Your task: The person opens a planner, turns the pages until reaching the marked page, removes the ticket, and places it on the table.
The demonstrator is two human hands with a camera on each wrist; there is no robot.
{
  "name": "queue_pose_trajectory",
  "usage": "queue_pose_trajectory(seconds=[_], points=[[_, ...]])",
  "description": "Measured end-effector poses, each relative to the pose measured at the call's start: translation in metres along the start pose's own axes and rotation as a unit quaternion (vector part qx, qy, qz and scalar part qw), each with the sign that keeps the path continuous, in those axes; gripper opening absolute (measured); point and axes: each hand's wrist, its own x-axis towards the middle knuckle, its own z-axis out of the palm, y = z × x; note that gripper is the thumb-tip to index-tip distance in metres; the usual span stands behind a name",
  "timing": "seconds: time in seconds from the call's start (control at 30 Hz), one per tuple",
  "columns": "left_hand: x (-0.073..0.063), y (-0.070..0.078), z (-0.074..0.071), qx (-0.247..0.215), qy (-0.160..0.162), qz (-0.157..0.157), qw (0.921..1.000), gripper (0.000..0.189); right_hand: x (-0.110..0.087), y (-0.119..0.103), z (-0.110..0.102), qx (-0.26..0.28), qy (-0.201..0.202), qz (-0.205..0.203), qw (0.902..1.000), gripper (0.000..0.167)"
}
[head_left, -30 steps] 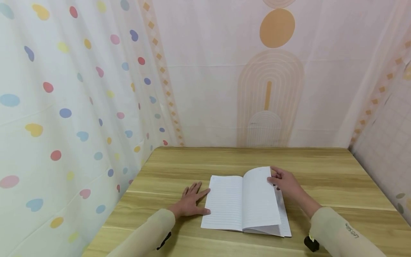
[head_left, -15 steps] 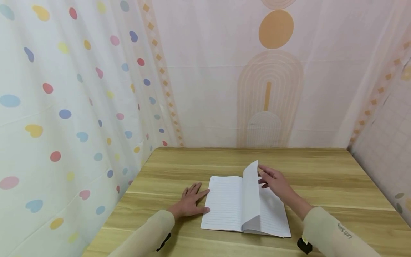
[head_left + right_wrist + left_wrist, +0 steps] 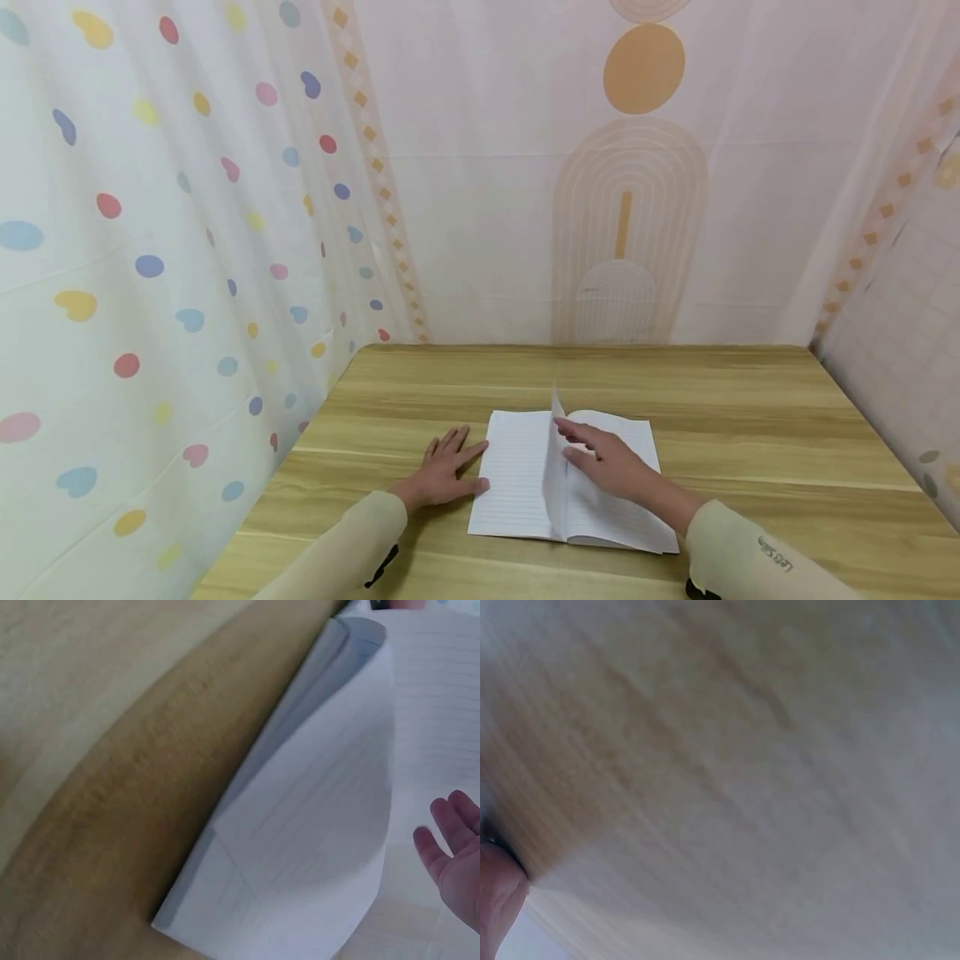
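The right hand (image 3: 611, 465), fingers released and loosely extended, touches a raised page (image 3: 552, 496) and hides part of the notebook (image 3: 516, 475) beneath. The left hand (image 3: 442, 477), fingers spread, touches the notebook's left edge. Behind the right fingers, sleeve (image 3: 750, 546) lettering begins "Lets"; the rest is unclear.

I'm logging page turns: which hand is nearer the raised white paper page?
The right hand, beside the page; the left hand lies at the left edge of the white paper notebook.
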Motion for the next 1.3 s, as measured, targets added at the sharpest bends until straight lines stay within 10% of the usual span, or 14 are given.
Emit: queue_pose_trajectory(seconds=[0.5, 1.0, 1.3], points=[[-0.001, 0.003, -0.002, -0.074, 0.026, 0.0, 0.9969, 0.061, -0.011, -0.006, 0.023, -0.198, -0.162, -0.024, 0.9664, 0.05], [-0.002, -0.001, -0.001, -0.002, 0.001, 0.017, 0.9998, 0.085, -0.022, 0.026, -0.004, -0.225, -0.049, 0.015, 0.973, 0.042], [-0.002, 0.0, -0.001, 0.004, -0.005, 0.011, 0.9999, 0.085, -0.034, 0.065, -0.033, -0.295, -0.023, 0.129, 0.9465, 0.056]])
